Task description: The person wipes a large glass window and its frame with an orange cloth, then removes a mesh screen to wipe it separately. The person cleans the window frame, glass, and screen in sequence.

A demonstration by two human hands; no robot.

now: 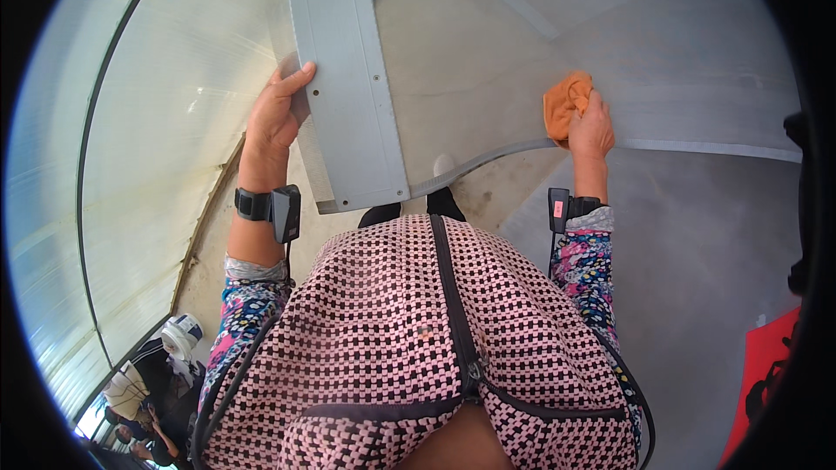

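Note:
A grey metal strip (344, 61) with several small screws or holes runs along the left side of a large see-through grey sheet (470, 61). My left hand (277, 109) grips the strip's outer edge, thumb on its face and fingers behind. An orange cloth (564, 100) is bunched in my right hand (594, 130), whose fingers are closed round it. That cloth lies against the sheet, close to its near edge band (514, 152). Part of a light shoe (444, 164) shows dimly through the sheet.
A translucent ribbed wall (174, 78) curves along my left. At the lower left are a white bucket (181, 331) and a person in dark clothing (165, 422). A red object (759, 374) stands at the lower right, above the grey floor (670, 296).

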